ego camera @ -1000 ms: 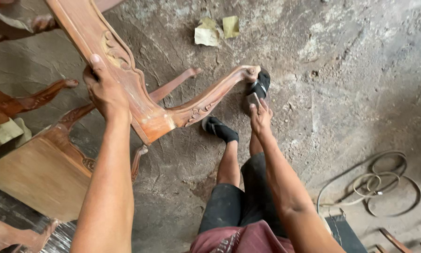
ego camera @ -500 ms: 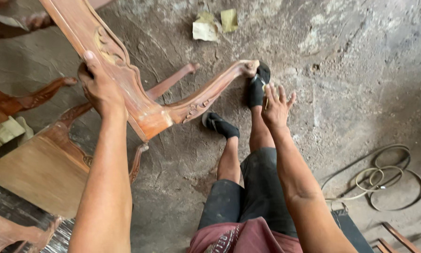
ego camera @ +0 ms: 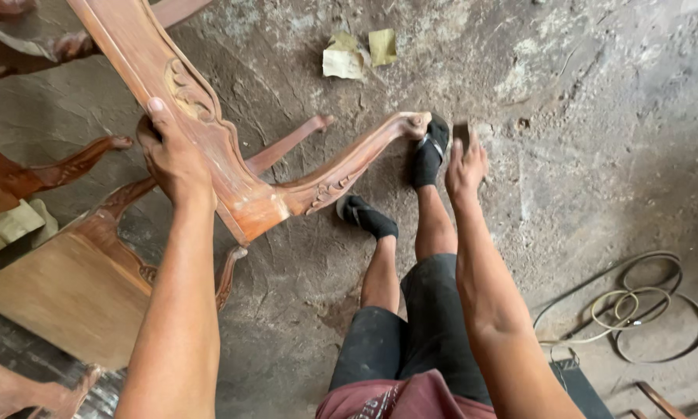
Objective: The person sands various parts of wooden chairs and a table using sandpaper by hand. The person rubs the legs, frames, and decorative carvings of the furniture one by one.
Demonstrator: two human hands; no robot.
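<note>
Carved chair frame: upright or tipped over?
Tipped. The carved chair frame slants across the view, its curved leg running sideways to the foot. The left hand grips its rail.

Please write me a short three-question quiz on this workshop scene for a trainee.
1. True or false: the left hand grips the carved reddish-brown wooden chair frame.
2. What does the carved leg's tip rest against: (a) the black sandal, (b) the coiled cable, (c) the crumpled yellow paper scraps?
3. What does the right hand hold?

Key: 1 true; 2 a; 3 a small dark flat piece, its kind unclear.
</note>
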